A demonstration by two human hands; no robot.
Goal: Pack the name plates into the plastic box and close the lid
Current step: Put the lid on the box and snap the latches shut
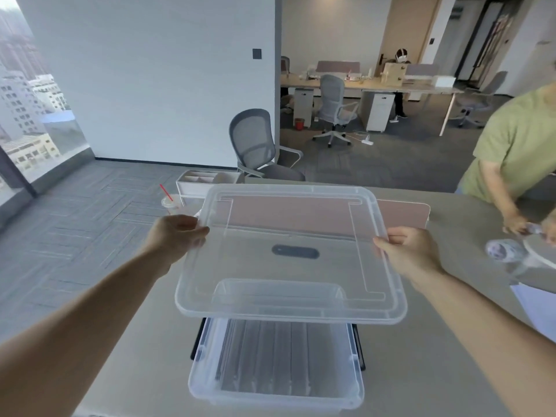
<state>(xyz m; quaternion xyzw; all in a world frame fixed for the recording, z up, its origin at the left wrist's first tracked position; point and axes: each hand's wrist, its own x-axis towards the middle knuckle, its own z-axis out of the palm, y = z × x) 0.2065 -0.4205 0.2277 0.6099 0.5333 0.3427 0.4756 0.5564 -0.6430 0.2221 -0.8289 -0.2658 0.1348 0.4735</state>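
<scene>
I hold a clear plastic lid (288, 296) in the air above the table, roughly level. My left hand (177, 233) grips its left edge and my right hand (406, 251) grips its right edge. Below the lid's near edge stands the clear plastic box (276, 398), open at the top, with black latches at its sides. Inside it several clear name plates (270, 356) stand packed side by side in a row. The lid covers the box's far part from view.
A pink desk divider (403, 212) runs across the beige table (135, 341) behind the lid. A cup with a red straw (170, 203) and a white organiser tray (204, 182) stand at the far left. A person in a green shirt (517, 152) handles objects at the right.
</scene>
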